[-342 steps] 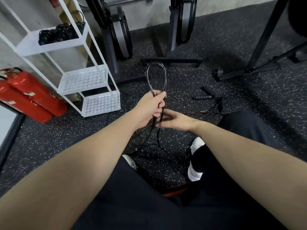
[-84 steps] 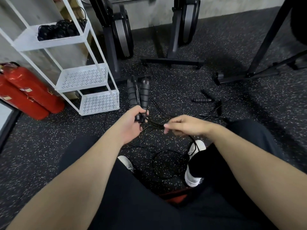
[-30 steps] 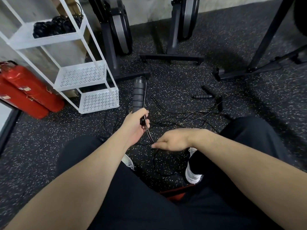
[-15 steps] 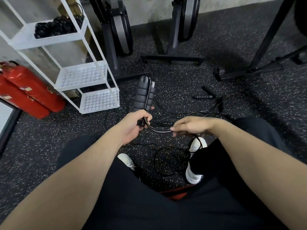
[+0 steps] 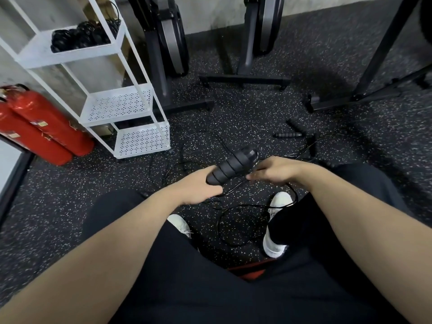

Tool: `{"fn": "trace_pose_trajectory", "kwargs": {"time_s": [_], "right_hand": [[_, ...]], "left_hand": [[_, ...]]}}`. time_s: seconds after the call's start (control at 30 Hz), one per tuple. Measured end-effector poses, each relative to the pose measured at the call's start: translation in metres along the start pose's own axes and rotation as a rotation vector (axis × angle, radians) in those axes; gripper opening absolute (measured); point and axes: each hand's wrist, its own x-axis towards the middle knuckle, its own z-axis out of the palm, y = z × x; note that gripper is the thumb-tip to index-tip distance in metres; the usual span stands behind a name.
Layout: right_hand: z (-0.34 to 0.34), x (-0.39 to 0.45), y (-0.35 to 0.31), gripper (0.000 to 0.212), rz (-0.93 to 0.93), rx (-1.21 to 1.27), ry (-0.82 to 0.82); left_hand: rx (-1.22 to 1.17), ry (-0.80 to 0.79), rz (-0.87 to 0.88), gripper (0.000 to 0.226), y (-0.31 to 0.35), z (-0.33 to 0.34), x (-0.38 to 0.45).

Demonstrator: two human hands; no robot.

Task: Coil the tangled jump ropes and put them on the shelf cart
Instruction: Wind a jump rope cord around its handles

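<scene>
Single wide-angle view from head height of a seated person, facing forward and steeply down. Close on both forearms and dark-trousered lap at the bottom edge; left hand (image 5: 198,185) and right hand (image 5: 278,170) near the centre. Speckled rubber floor (image 5: 245,113) beyond, white shelf cart (image 5: 121,106) upper left, red fire extinguishers (image 5: 46,129) far left, machine bases along the top. Straight lines bowed near the edges.

Beneath me the speckled rubber floor (image 5: 233,118) carries loose rope cords (image 5: 233,220), spare handles (image 5: 287,134), my white cart (image 5: 140,139) and two extinguishers (image 5: 46,127).
</scene>
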Motion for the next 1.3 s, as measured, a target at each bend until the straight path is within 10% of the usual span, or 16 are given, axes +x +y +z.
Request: {"fn": "trace_pose_trajectory", "kwargs": {"time_s": [0.43,0.67,0.77,0.97,1.3], "right_hand": [[-0.001,0.002,-0.002,0.024,-0.030,0.293,-0.004],[0.008,0.001,-0.016,0.016,-0.104,0.139,0.120],[0.017,0.003,-0.028,0.015,-0.156,0.081,0.182],[0.040,0.000,-0.053,0.024,-0.196,0.000,0.283],[0.070,0.005,-0.068,0.017,-0.210,0.334,0.397]], "left_hand": [[0.528,-0.071,0.097,0.038,0.002,0.007,-0.008],[0.669,0.013,0.012,0.089,-0.004,0.014,0.004],[0.720,0.078,-0.069,0.066,-0.002,0.016,0.009],[0.633,0.152,-0.218,0.025,-0.001,0.026,0.020],[-0.062,0.321,-0.269,0.023,-0.028,0.009,0.027]]}}
